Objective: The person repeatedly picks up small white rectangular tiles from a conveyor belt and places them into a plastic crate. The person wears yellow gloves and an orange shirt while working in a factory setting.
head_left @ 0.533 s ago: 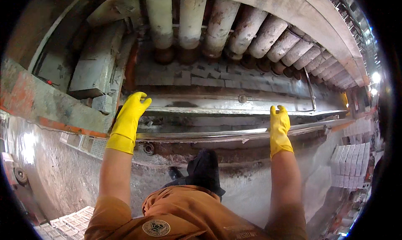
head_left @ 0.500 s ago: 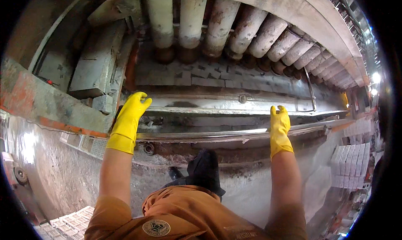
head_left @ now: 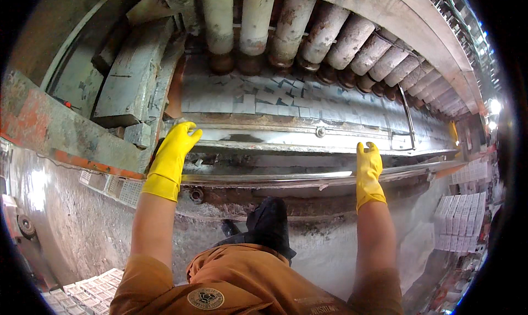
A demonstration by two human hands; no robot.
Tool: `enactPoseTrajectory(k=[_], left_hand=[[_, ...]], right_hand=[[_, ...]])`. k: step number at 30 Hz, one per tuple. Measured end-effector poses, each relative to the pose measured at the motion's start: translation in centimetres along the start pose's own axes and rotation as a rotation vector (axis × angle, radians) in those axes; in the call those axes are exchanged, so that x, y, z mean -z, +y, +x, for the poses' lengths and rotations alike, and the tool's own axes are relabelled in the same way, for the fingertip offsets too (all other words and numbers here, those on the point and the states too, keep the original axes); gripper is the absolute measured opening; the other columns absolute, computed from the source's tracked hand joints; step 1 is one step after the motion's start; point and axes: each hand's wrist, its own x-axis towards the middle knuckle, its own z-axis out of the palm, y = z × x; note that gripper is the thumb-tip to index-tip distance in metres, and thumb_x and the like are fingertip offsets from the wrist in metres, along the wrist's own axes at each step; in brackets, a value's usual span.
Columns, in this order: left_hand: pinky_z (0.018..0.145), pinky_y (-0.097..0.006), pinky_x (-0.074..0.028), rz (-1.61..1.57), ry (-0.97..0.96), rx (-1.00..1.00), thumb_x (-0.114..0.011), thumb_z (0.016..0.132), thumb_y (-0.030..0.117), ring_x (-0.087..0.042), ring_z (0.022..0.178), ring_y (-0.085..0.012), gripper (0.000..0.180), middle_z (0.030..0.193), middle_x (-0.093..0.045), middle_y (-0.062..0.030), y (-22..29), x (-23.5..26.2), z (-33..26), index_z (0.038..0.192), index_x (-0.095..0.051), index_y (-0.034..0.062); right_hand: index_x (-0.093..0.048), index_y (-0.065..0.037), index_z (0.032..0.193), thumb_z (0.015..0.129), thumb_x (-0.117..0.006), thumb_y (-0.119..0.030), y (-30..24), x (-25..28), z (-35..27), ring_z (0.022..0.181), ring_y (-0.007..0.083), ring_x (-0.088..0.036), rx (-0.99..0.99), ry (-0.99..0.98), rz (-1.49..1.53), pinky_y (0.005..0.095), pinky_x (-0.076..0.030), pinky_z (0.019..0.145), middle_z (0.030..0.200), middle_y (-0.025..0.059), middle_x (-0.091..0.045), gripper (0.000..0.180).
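Observation:
Both my hands wear yellow rubber gloves and reach forward over a long metal machine. My left hand (head_left: 175,153) hovers by the left end of the pale metal ledge (head_left: 264,136), its fingers bent and apart from the thumb. Farther right, my right hand (head_left: 369,166) is held near the same ledge, fingers loosely curled with a gap at the tips. No object shows in either hand. Beyond the ledge, small flat grey-white tiles (head_left: 297,98) lie in loose rows on a wet bed, several of them askew.
A row of thick, dirty cylinders (head_left: 256,23) lines the far side. A shiny metal rail (head_left: 269,178) runs along the near side. At left is a concrete-grey block (head_left: 132,76). White plastic crates (head_left: 459,221) are stacked at right; more crates (head_left: 91,293) stand lower left.
The view has shifted slightly, so the machine sits a little lower and farther right. The tile bed looks brighter. My hands have barely moved.

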Motion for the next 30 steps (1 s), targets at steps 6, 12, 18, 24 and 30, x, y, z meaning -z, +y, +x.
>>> enactPoseTrajectory(k=[6, 12, 18, 24, 30], left_hand=[[0.096, -0.042, -0.053, 0.029, -0.018, 0.011, -0.076, 0.087, 0.036, -0.070, 0.110, -0.0334, 0.052, 0.119, -0.072, -0.0218, 0.7, 1.3, -0.3, 0.123, -0.069, -0.0011], [0.098, -0.043, -0.051, 0.000, -0.010, 0.022, -0.075, 0.086, 0.037, -0.068, 0.113, -0.0356, 0.050, 0.117, -0.072, -0.0227, 0.5, 1.2, -0.2, 0.120, -0.071, -0.0001], [0.097, -0.043, -0.052, 0.008, 0.000, -0.003, -0.075, 0.087, 0.038, -0.068, 0.113, -0.0364, 0.051, 0.116, -0.072, -0.0231, 0.1, 1.0, -0.2, 0.121, -0.071, -0.0004], [0.098, -0.044, -0.051, 0.016, -0.001, 0.015, -0.074, 0.088, 0.038, -0.067, 0.114, -0.0372, 0.051, 0.118, -0.071, -0.0237, 0.7, 1.6, -0.6, 0.122, -0.070, -0.0002], [0.098, -0.044, -0.051, 0.037, -0.001, 0.012, -0.074, 0.088, 0.039, -0.067, 0.115, -0.0367, 0.051, 0.120, -0.071, -0.0225, -0.2, 1.9, -0.5, 0.122, -0.070, 0.0010]], right_hand=[[-0.063, -0.008, 0.134, 0.095, -0.065, -0.046, -2.0, 1.3, -1.4, 0.105, 0.0345, -0.070, -0.024, -0.017, 0.026, 0.0410, -0.054, 0.091, 0.118, 0.0158, -0.073, 0.055], [-0.064, -0.007, 0.132, 0.094, -0.065, -0.047, -0.8, 0.3, -0.6, 0.104, 0.0342, -0.070, 0.010, 0.020, 0.014, 0.0413, -0.054, 0.090, 0.114, 0.0151, -0.074, 0.055], [-0.064, -0.007, 0.131, 0.094, -0.066, -0.048, -0.3, -0.3, -0.3, 0.104, 0.0344, -0.070, -0.019, 0.013, 0.029, 0.0417, -0.053, 0.091, 0.112, 0.0153, -0.074, 0.055], [-0.065, -0.008, 0.130, 0.094, -0.065, -0.048, -1.4, 0.4, -1.0, 0.103, 0.0346, -0.070, -0.007, 0.009, 0.021, 0.0416, -0.053, 0.091, 0.111, 0.0146, -0.074, 0.054], [-0.064, -0.007, 0.131, 0.094, -0.065, -0.048, -1.9, 0.1, -1.5, 0.105, 0.0350, -0.069, -0.007, 0.005, 0.011, 0.0417, -0.053, 0.092, 0.115, 0.0148, -0.074, 0.055]])
